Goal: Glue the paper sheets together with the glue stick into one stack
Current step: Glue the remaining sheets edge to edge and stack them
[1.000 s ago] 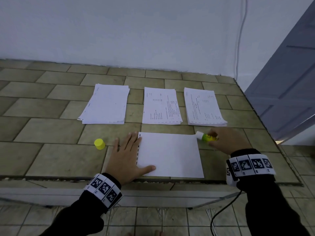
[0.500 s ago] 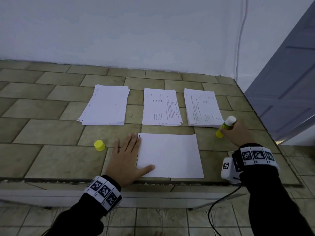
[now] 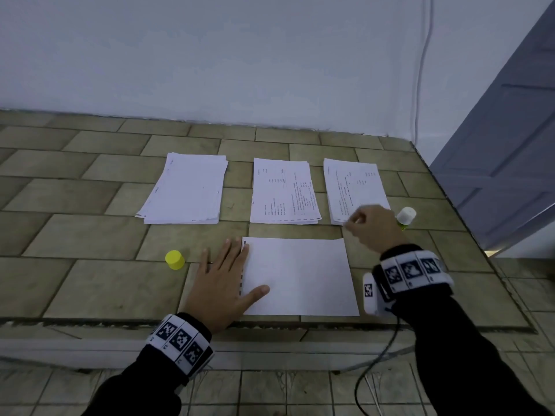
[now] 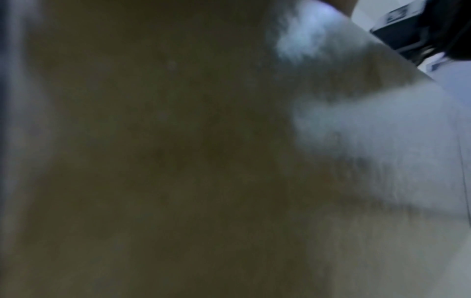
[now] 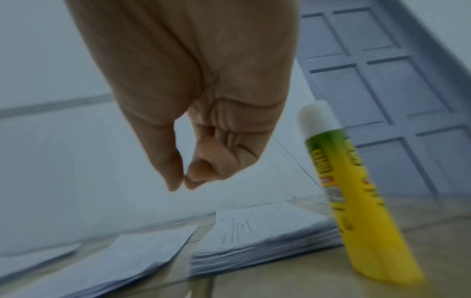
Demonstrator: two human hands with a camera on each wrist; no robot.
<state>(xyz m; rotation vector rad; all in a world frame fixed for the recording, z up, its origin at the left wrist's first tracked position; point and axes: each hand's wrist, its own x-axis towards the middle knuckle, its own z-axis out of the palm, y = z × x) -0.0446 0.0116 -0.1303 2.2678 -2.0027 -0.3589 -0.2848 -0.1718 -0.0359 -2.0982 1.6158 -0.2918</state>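
Note:
A blank white sheet (image 3: 300, 277) lies at the front of the tiled table (image 3: 90, 283). My left hand (image 3: 240, 273) lies flat on its left edge, fingers straight, thumb on the paper. The uncapped yellow-green glue stick (image 3: 405, 217) (image 5: 356, 201) stands upright by itself beside the right paper stack (image 3: 351, 184) (image 5: 267, 227). My right hand (image 3: 351, 222) (image 5: 183, 185) hovers over that stack's near corner, fingers curled, thumb tip against the index tip, holding nothing. The left wrist view is dark and blurred.
Two more paper stacks lie behind the sheet, one in the middle (image 3: 282, 190) and one at the left (image 3: 186, 190). The yellow glue cap (image 3: 174, 259) stands left of my left hand. A grey door (image 3: 510, 145) is past the table's right edge.
My right hand carried the glue stick from the sheet's top right corner to the right, stood it upright, let go, and moved left over the right stack. The left hand stayed put.

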